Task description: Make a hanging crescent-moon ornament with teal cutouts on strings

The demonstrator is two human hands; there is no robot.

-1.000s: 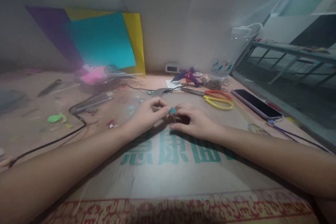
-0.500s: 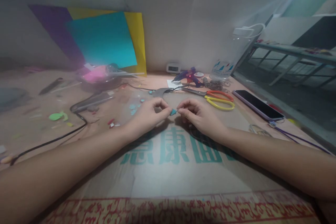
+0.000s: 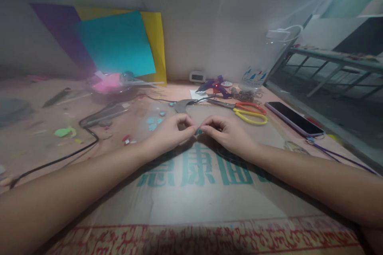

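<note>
So on the far left there's a green scrap (image 3: 62,132) lying near a black cord (image 3: 97,140) that snakes across the table, with a pink bundle (image 3: 107,83) behind it and purple (image 3: 56,24), teal (image 3: 119,44) and yellow sheets (image 3: 159,44) propped against the wall. A few light-blue bits (image 3: 153,123) sit just beside the left hand (image 3: 173,130), which has thumb and forefinger pinched on a small teal piece (image 3: 198,130). That piece is right in the middle, above the printed green characters, mostly hidden by fingertips. The right hand (image 3: 226,132) meets it from the other side, thumb and finger closed on it too. Behind the hands is a glue gun (image 3: 214,86) with a red light, then scissors (image 3: 250,118) with one orange and one yellow handle, and a dark-screened phone (image 3: 295,119) far right.
</note>
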